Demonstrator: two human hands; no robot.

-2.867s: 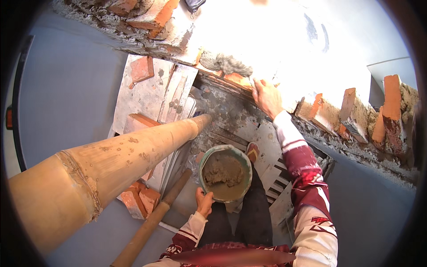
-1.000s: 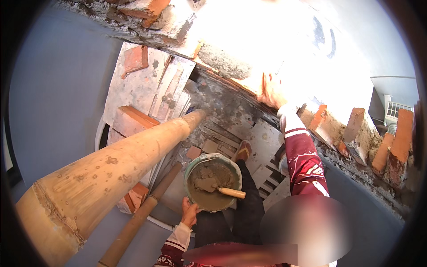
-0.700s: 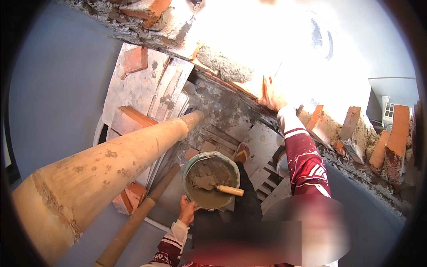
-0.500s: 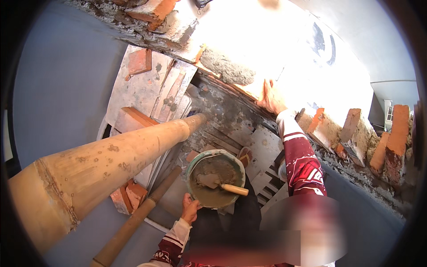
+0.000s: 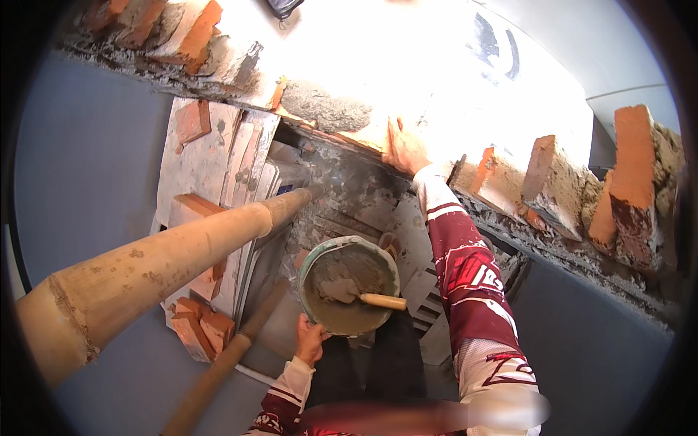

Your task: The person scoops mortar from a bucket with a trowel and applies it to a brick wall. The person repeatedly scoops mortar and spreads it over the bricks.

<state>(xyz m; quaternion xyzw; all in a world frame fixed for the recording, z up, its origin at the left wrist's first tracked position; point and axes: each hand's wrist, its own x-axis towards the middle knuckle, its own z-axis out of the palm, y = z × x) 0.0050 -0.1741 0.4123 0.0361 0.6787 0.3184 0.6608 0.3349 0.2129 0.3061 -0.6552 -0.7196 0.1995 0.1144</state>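
Note:
My left hand (image 5: 311,340) is closed on the near left rim of a round bucket (image 5: 313,263) in front of my legs. Wet grey mortar (image 5: 338,316) fills its lower part. A trowel (image 5: 383,301) lies in it, blade in the mortar, wooden handle resting over the right side. My right arm reaches far forward, and my right hand (image 5: 406,147) rests on the edge of a bright brick ledge (image 5: 372,134), fingers stretched out and partly washed out by glare. Just left of it sits a lump of mortar (image 5: 326,106) on the ledge.
A thick bamboo pole (image 5: 167,251) slants across the left, with a thinner pole (image 5: 243,338) below it. Broken bricks (image 5: 202,327) and stacked boards (image 5: 218,145) lie on the left. Upright bricks (image 5: 552,182) line the ledge at right; more bricks (image 5: 190,36) stand at upper left.
The view has shifted, so the ledge and right hand appear farther left. My left hand stays on the bucket rim, my right hand on the ledge. The trowel still lies in the mortar.

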